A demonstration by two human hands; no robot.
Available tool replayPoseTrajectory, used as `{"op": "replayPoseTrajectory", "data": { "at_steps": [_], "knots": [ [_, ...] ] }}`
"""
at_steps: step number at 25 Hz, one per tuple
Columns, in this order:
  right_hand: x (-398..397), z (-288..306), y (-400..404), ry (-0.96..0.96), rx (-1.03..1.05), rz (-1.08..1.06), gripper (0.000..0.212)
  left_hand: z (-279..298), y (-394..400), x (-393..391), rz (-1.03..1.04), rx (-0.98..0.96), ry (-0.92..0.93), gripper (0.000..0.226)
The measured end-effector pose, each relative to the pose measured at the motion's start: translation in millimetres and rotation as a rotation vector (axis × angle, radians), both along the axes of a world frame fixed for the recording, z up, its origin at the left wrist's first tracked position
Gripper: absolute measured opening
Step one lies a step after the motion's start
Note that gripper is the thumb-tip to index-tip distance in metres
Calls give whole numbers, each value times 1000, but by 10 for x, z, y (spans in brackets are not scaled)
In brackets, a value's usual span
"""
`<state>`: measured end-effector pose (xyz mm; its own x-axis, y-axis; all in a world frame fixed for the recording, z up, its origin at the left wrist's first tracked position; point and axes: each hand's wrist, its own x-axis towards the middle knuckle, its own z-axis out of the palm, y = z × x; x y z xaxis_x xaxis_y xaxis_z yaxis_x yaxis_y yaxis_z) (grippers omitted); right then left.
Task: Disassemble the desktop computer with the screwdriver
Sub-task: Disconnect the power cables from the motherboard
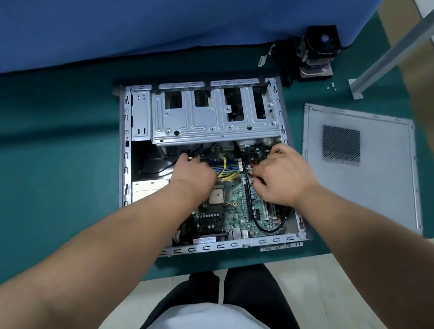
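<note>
The open desktop case lies on its side on a green mat, its motherboard and bare CPU socket exposed. My left hand reaches in below the silver drive cage, and its curled fingers pinch a small cable connector beside the yellow wires. My right hand is over the right part of the board, fingers curled on a black cable. No screwdriver is in view.
The removed side panel lies flat to the right of the case. A CPU cooler and several loose screws sit at the back right, near a metal post. A blue partition stands behind the case.
</note>
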<state>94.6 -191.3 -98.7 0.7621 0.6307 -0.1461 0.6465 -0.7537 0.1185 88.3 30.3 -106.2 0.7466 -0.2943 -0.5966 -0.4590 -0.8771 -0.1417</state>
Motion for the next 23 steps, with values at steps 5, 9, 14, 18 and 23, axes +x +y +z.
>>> {"op": "replayPoseTrajectory", "data": {
  "at_steps": [5,9,14,18,23],
  "knots": [
    [-7,29,2,-11,-8,8,40,286,353,-76,72,-212,-100,27],
    [-10,40,14,-9,5,1,40,454,809,-133,325,-500,-202,13],
    [-22,54,23,-20,8,-7,40,527,1207,-175,626,-661,-345,22],
    [-23,36,28,-35,22,-16,41,518,1203,-143,719,-734,-443,28],
    [-11,24,21,-44,20,-22,41,537,1229,112,671,-726,-451,31]
  ]
}}
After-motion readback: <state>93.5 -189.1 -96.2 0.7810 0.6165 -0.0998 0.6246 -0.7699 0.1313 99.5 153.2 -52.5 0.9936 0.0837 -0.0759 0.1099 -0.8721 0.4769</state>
